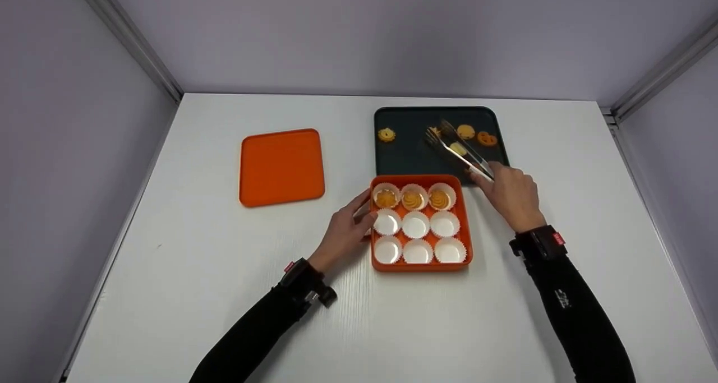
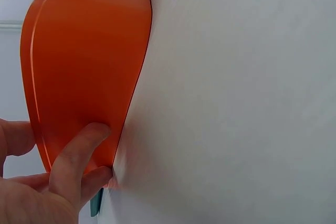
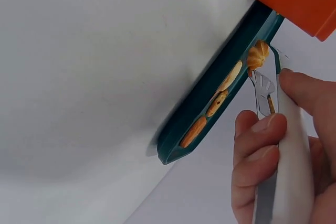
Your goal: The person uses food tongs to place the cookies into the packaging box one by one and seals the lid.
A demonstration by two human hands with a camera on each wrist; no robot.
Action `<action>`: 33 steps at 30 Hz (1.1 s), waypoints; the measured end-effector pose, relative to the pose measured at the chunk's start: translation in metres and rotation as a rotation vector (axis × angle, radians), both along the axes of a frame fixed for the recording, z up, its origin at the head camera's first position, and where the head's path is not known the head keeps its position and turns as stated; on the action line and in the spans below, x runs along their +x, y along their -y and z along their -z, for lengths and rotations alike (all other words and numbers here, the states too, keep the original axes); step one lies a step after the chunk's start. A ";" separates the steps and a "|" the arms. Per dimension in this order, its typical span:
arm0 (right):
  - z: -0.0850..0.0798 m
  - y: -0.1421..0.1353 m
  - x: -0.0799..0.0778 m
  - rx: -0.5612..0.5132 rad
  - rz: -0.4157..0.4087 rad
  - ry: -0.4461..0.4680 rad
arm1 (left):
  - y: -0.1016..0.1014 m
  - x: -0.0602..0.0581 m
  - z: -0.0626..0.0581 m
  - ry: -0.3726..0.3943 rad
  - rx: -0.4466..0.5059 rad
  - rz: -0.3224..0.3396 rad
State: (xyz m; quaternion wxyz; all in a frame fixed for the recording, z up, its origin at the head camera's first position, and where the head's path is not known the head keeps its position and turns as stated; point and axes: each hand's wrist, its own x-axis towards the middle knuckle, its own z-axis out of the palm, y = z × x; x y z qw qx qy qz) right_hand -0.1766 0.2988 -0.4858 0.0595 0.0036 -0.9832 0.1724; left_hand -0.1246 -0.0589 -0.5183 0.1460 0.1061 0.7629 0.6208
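An orange box (image 1: pixel 420 267) holds rows of white paper cups (image 1: pixel 415 225); each cup in the far row has a swirl cookie (image 1: pixel 412 199). My left hand (image 1: pixel 342 234) grips the box's left wall, thumb at the rim and fingers (image 2: pixel 79 156) against the outside. My right hand (image 1: pixel 513 195) holds white-handled tongs (image 3: pixel 294 171) over the dark green tray (image 1: pixel 401 161). The tong tips stand around a swirl cookie (image 3: pixel 257 55) on that tray. Other cookies lie nearby, among them a round cookie (image 1: pixel 465 131) and a pretzel-shaped cookie (image 1: pixel 487 139).
An orange lid-like square (image 1: pixel 282 169) lies flat on the white table (image 1: pixel 185 248), left of the box. The tray stands right behind the box, with a flower-shaped cookie (image 1: pixel 386 135) at its left end. Pale walls (image 1: pixel 348 41) enclose the table's back and sides.
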 end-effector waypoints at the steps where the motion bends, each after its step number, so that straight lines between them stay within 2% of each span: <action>1: 0.001 0.000 0.001 0.000 -0.008 -0.011 | 0.000 0.000 0.000 0.005 0.002 -0.001; 7: 0.004 -0.001 0.004 -0.014 -0.039 -0.054 | -0.001 -0.001 0.001 0.018 0.007 0.000; 17: -0.002 -0.004 0.014 -0.043 -0.027 0.009 | 0.000 -0.001 0.001 0.016 0.004 0.005; 21: -0.006 -0.004 0.022 -0.048 -0.032 0.008 | 0.000 -0.001 0.001 0.018 0.006 0.004; 33: -0.021 -0.004 0.048 -0.044 -0.088 -0.093 | -0.001 -0.001 -0.001 0.021 0.011 0.007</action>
